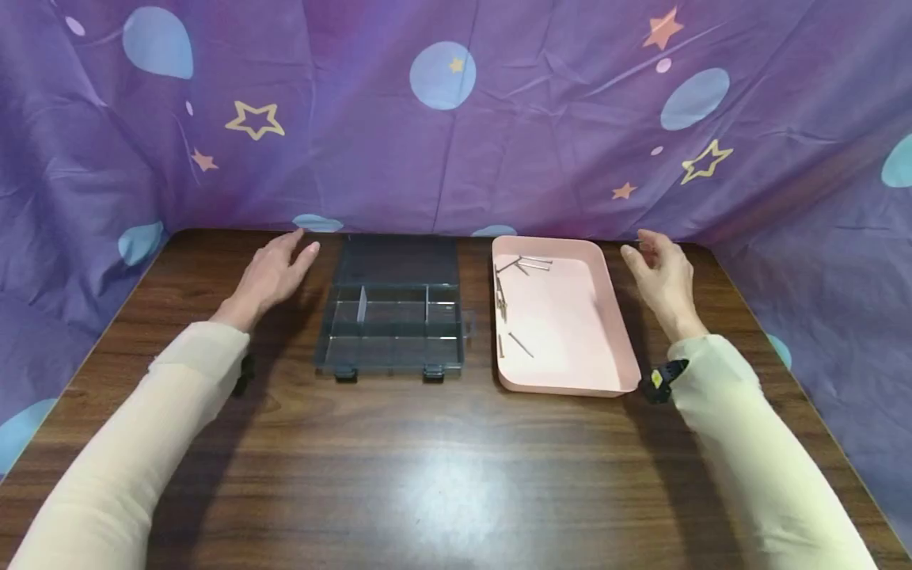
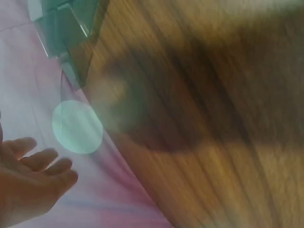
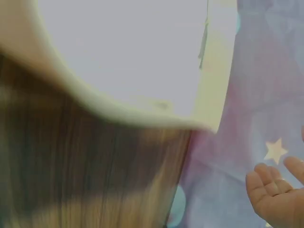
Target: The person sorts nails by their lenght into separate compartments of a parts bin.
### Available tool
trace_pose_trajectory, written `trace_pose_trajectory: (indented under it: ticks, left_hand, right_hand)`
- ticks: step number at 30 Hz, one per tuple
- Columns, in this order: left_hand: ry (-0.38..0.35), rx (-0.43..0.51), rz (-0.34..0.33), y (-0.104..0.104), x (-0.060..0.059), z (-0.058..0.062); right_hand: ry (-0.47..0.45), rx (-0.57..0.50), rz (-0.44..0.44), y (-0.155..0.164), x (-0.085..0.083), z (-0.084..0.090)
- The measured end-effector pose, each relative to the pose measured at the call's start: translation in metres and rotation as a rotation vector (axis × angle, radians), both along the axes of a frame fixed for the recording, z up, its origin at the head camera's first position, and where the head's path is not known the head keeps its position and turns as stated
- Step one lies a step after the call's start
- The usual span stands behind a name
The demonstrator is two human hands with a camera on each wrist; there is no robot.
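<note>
Left hand (image 1: 274, 273) relaxed, holding nothing, just left of the compartment box (image 1: 392, 313) near the table (image 1: 442, 475) rear edge; right hand (image 1: 663, 277) released beside the pink tray (image 1: 570, 372) holding nails (image 1: 520, 343)

- A dark brown wooden table (image 1: 442, 467) with a streaky, wavy grain fills the lower part of the head view; its far corners are rounded.
- A soft patch of light glares off the tabletop near the front middle, and shadows lie on the wood at either side.
- A purple cloth backdrop (image 1: 556, 134) hangs behind the table and wraps round both its sides, creased and folded.
- The cloth is printed with pale blue balloon shapes, yellow outlined stars and small orange stars.
- The wrist views show the same wood grain and cloth, blurred and washed paler.
</note>
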State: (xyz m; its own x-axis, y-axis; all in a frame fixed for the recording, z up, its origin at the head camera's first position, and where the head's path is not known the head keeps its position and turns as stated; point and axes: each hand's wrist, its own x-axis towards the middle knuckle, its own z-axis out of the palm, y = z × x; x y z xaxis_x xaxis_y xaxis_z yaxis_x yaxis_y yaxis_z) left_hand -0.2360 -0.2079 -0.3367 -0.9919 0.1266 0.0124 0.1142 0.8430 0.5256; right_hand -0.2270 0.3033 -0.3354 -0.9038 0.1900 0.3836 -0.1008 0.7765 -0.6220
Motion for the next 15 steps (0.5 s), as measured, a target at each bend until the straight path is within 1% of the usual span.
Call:
trace_pose_trajectory:
  ticks: [2, 4, 6, 9, 11, 13, 15]
  left_hand:
    - [-0.04, 0.042, 0.003, 0.001, 0.002, -0.001]
    - [-0.08, 0.077, 0.008, 0.002, 0.004, -0.004]
    - [-0.129, 0.113, 0.014, 0.002, 0.005, -0.006]
    - [-0.203, 0.198, 0.014, 0.002, 0.009, -0.011]
    - [-0.256, 0.274, 0.016, 0.003, 0.01, -0.015]
    - [-0.308, 0.358, 0.02, 0.003, 0.012, -0.019]
    - [-0.339, 0.423, 0.016, 0.004, 0.011, -0.023]
  right_hand:
    - [-0.009, -0.05, -0.006, -0.005, 0.003, -0.002]
    - [-0.021, -0.152, 0.021, -0.011, 0.005, -0.004]
    - [-0.035, -0.276, 0.071, -0.017, 0.007, -0.007]
    - [-0.07, -0.463, 0.166, -0.026, 0.01, -0.011]
    - [-0.104, -0.519, 0.21, -0.031, 0.014, -0.013]
    - [-0.154, -0.546, 0.242, -0.036, 0.018, -0.015]
    - [-0.209, -0.566, 0.263, -0.04, 0.022, -0.017]
